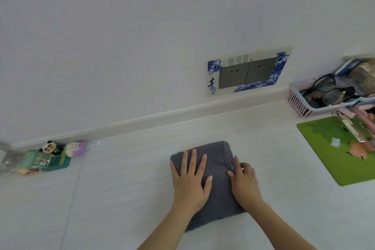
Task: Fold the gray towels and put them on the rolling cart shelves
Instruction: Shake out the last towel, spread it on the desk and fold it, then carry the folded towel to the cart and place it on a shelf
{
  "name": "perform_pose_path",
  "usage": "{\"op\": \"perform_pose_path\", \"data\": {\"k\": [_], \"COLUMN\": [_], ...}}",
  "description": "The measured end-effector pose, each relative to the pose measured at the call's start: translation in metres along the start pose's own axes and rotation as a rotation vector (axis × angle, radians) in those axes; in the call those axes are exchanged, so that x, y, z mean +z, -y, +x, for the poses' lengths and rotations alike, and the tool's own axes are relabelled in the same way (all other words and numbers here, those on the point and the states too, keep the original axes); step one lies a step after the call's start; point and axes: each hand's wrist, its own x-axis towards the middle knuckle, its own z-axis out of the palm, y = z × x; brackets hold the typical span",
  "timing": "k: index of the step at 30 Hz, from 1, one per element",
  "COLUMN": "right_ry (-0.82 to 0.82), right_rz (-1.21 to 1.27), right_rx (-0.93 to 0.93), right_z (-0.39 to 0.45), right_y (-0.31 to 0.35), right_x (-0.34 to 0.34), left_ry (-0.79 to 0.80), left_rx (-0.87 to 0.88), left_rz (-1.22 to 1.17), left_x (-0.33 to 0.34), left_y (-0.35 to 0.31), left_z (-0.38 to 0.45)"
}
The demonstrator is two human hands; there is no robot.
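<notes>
One gray towel [218,156] lies folded into a thick rectangle on the white counter [121,189], in the lower middle of the view. My left hand [190,178] lies flat on the towel's left half, fingers straight and spread. On the towel's right edge rests my right hand [244,183], its index finger and thumb straight on the cloth and the other fingers curled over the folded edge. No rolling cart is in view.
A white wall with a double socket [246,74] rises behind the counter. A pink basket [300,103] of glasses and a green mat [341,148] sit at the right. Small toy figures [52,148] on a green box stand at the far left.
</notes>
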Motion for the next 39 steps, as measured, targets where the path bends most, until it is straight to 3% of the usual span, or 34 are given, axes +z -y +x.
{"op": "perform_pose_path", "data": {"k": [5,7,9,11,13,15,18,26,34,39], "right_ry": [0.035,0.078,0.119,0.179,0.302,0.445,0.596,0.790,1.018,1.073], "right_rz": [-0.031,-0.012,0.074,0.191,0.272,0.417,0.697,0.887,0.666,0.631], "right_rx": [0.053,0.089,0.120,0.169,0.220,0.278,0.348,0.195,-0.198,-0.390], "right_z": [0.005,0.007,0.009,0.012,0.014,0.013,0.008,-0.014,-0.055,-0.088], "right_y": [0.006,0.009,0.009,0.010,0.015,0.023,0.037,0.128,0.273,0.362], "right_x": [0.004,-0.001,-0.008,-0.016,-0.022,-0.024,-0.021,0.003,0.033,0.059], "left_ry": [0.013,-0.059,-0.070,-0.011,0.104,0.232,0.300,-0.020,-0.426,-0.642], "left_rx": [0.011,-0.086,-0.376,-0.705,-0.924,-1.017,-0.994,-1.056,-1.167,-1.210], "left_rz": [-0.042,-0.179,-0.510,-0.911,-1.191,-1.423,-1.587,-1.568,-1.588,-1.549], "left_x": [0.003,0.002,-0.009,-0.019,-0.027,-0.038,-0.052,-0.095,-0.158,-0.196], "left_y": [0.002,0.003,0.001,0.002,0.011,0.029,0.052,0.118,0.208,0.257], "left_z": [0.002,-0.003,-0.014,-0.025,-0.032,-0.040,-0.052,-0.108,-0.206,-0.263]}}
